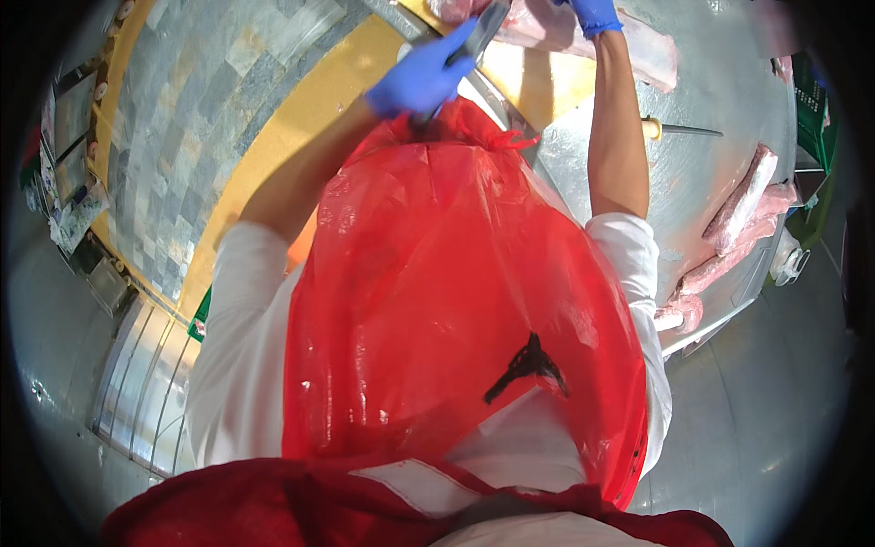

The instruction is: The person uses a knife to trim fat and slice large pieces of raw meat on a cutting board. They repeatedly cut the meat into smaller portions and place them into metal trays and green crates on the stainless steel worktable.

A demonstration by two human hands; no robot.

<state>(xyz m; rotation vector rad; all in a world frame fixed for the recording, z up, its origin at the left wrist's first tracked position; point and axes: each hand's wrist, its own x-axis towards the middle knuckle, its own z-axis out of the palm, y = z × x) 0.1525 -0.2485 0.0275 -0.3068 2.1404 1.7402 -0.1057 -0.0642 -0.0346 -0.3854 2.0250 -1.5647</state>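
My left hand (415,87), in a blue glove, is closed on a dark metal tool (478,32) of unclear kind, just beyond the top of my red plastic apron (456,273). My right hand (592,16), also gloved in blue, is at the top edge by a long pale-pink piece of meat (643,59); its fingers are mostly out of frame. Below the meat is a cream-yellow board (524,77). A knife (653,129) with a yellow handle lies on the metal table (693,173), to the right of my right forearm.
More long meat pieces (743,196) lie along the table's right side. Green crates (809,109) stand beyond it. On the left run a grey mottled tiled surface (191,109) and a yellow strip (292,118). Metal fittings (82,210) line the far left. A grey floor (756,392) shows at lower right.
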